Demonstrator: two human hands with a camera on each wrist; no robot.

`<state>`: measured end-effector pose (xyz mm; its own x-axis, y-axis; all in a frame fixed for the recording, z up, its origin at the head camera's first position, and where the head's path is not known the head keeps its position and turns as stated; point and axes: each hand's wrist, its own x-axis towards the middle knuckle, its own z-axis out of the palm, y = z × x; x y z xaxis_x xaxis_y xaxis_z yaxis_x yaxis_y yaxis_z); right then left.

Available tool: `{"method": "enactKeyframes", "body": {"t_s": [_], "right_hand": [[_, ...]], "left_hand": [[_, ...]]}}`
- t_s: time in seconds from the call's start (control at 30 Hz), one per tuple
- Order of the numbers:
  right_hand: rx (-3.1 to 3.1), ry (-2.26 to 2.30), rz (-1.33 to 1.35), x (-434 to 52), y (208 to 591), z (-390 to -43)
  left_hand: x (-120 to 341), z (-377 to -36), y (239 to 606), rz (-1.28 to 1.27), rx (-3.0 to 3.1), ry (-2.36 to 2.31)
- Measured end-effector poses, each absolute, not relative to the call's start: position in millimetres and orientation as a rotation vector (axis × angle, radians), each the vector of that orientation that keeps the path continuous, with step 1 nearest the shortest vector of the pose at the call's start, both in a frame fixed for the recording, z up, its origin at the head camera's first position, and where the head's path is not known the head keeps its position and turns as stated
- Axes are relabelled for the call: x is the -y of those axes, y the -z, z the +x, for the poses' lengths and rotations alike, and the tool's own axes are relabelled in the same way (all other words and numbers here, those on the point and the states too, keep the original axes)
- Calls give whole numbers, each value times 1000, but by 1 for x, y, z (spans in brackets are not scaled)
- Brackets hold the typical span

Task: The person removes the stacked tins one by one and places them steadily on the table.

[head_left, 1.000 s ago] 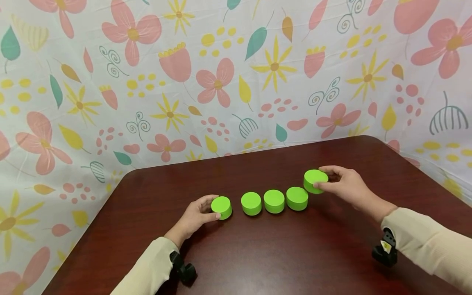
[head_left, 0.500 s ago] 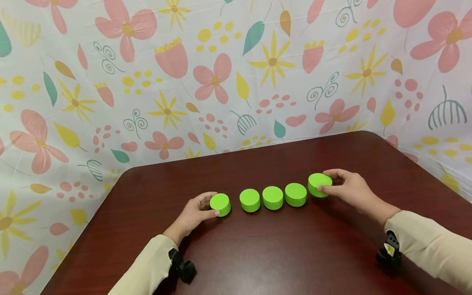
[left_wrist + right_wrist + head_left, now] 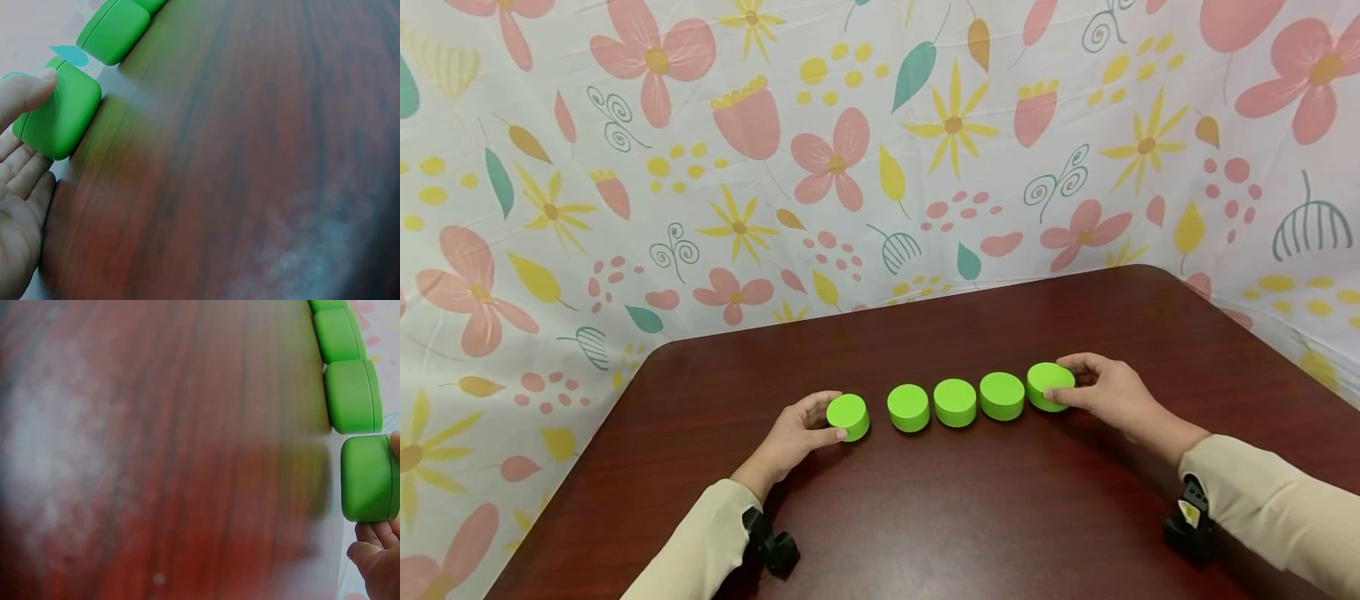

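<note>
Five-finger grips hold both ends of a row of round green lidded containers. My left hand holds the leftmost container between thumb and fingers; in the left wrist view the thumb lies on that container's side. My right hand pinches the rightmost container, which is upright, at or just above the table; a thin gap seems to show beneath this container in the right wrist view. Between them stand three more: a left one, a middle one and a right one.
All this is on a dark reddish-brown wooden table with rounded far corners. Behind it hangs a white cloth printed with flowers and leaves. Black wrist cameras sit at the left cuff and right cuff.
My right hand has lowered its container and moved it slightly right, beside the row's right end. The left hand still holds its container; the head view has shifted slightly.
</note>
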<state>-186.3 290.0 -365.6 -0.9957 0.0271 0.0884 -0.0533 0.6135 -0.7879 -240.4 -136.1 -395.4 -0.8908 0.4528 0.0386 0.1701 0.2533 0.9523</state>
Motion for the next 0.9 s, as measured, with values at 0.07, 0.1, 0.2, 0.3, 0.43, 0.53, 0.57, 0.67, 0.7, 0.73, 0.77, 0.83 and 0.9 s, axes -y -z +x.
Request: {"method": "enactKeyframes", "body": {"t_s": [0.07, 0.1, 0.2, 0.3, 0.43, 0.53, 0.57, 0.67, 0.7, 0.73, 0.77, 0.83, 0.9], "right_hand": [[2737, -1353, 22, -290, 366, -186], [2737, -1357, 22, -290, 366, -186], [2737, -1365, 21, -289, 366, -187], [2742, -1367, 15, -289, 366, -187], [2747, -1383, 2, -290, 367, -187], [2746, -1400, -2, -290, 368, -187], [2744, -1404, -2, -290, 368, -187], [2745, -1407, 1, -290, 369, -187], [2743, -1410, 1, -290, 369, -187], [2741, -1414, 2, -290, 369, -187], [2738, -1418, 3, -290, 370, -187], [2730, -1436, 8, -290, 370, -186], [2722, -1455, 11, -290, 371, -186]], "left_hand": [[136, -241, 396, 581, -2286, -1684], [136, -241, 396, 581, -2287, -1684], [136, -241, 396, 578, -2285, -1686], [136, -241, 396, 572, -2277, -1690], [135, -241, 395, 572, -2269, -1696], [135, -240, 393, 573, -2271, -1699], [135, -240, 393, 574, -2273, -1700], [135, -240, 393, 574, -2278, -1692], [135, -241, 394, 573, -2280, -1689], [135, -241, 394, 572, -2279, -1688], [135, -241, 394, 571, -2280, -1687], [135, -241, 395, 568, -2280, -1686], [135, -240, 395, 570, -2280, -1688]]}}
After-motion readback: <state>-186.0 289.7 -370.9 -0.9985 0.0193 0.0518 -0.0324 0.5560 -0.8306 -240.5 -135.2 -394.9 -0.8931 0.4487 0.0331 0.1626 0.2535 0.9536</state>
